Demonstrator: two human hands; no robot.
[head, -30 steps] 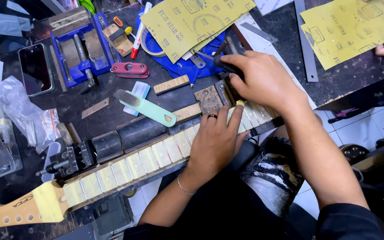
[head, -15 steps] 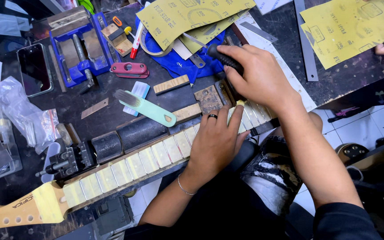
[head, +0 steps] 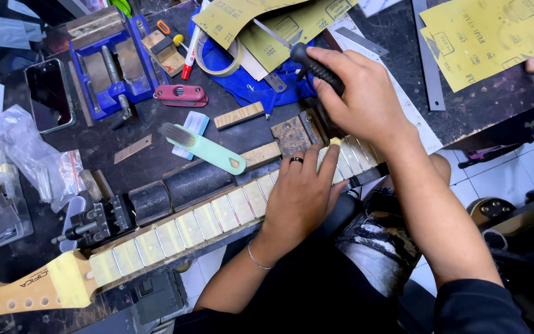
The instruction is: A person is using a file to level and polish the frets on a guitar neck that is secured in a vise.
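Here my left hand point(head: 301, 198) lies flat, open, pinning the guitar neck point(head: 174, 232) across the bench; my right hand point(head: 366, 99) grips a black-handled tool point(head: 316, 65) at the upper frets. Masking covers the fretboard; most frets look untouched.

Dark, scuffed workbench point(head: 174, 133) under even light; white tiled floor point(head: 495, 167) below at right

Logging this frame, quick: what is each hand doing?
Left hand: open, flat on the guitar neck.
Right hand: closed around a black tool handle.
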